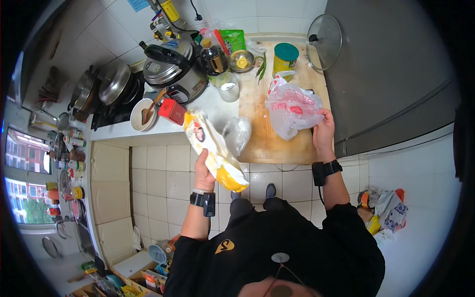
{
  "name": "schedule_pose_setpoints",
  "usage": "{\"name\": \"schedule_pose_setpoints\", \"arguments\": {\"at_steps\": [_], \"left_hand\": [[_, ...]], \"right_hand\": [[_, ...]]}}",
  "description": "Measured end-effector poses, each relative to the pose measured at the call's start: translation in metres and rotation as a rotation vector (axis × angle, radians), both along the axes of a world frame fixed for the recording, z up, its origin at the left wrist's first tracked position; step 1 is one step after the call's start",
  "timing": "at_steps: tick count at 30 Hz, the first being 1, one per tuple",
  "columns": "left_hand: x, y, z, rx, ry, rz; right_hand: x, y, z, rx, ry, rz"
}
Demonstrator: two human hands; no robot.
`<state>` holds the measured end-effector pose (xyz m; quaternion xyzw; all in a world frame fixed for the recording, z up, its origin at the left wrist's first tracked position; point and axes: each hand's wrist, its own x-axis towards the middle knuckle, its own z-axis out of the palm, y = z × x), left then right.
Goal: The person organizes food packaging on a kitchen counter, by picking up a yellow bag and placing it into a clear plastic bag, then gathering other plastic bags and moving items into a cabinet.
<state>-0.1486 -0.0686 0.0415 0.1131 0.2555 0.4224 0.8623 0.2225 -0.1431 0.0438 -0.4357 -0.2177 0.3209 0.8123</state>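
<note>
My left hand (203, 171) is closed around a long white and yellow plastic food package (212, 151), held tilted in front of the counter edge. In my right hand (324, 129) is the edge of a thin translucent plastic bag with red print (294, 110), pinched over the wooden board (260, 143). A crumpled clear plastic bag (237, 134) sits at the board's left edge, beside the package. Behind the printed bag stands a yellow can with a green lid (285, 57). What the printed bag contains, if anything, I cannot make out.
A pressure cooker (175, 69), a dark sauce bottle (213, 58), a glass jar (227, 86), a small metal bowl (241, 61) and green chillies (261, 68) stand behind. Left are a red box (172, 111) and a white bowl (143, 115). A glass lid (324, 43) leans at right.
</note>
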Motion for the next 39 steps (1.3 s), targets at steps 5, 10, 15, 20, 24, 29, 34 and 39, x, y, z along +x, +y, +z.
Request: {"name": "schedule_pose_setpoints", "arguments": {"at_steps": [5, 10, 15, 20, 24, 29, 34, 39], "left_hand": [[0.010, 0.026, -0.002, 0.037, 0.093, 0.053], [0.040, 0.068, 0.011, 0.061, 0.038, -0.038], [0.060, 0.099, 0.024, 0.185, -0.028, -0.114], [0.054, 0.112, 0.021, 0.153, -0.141, -0.191], [0.048, 0.118, 0.016, 0.153, -0.132, -0.243], [0.041, 0.134, -0.006, 0.090, -0.100, -0.223], [0.045, 0.142, -0.004, 0.116, -0.093, -0.233], [0.042, 0.130, 0.014, 0.009, -0.210, -0.225]], "right_hand": [[0.011, -0.015, -0.008, 0.022, 0.126, 0.026], [0.007, -0.026, -0.011, 0.037, 0.173, -0.020], [0.003, -0.030, -0.007, 0.008, 0.222, -0.056], [-0.003, -0.034, -0.016, 0.008, 0.240, 0.002], [-0.007, -0.032, -0.062, -0.072, 0.284, 0.262], [-0.017, -0.003, -0.078, -0.469, -0.467, 0.040], [-0.038, 0.005, -0.033, -0.756, -1.162, -0.423], [-0.098, 0.046, 0.000, -0.439, -1.187, 0.047]]}}
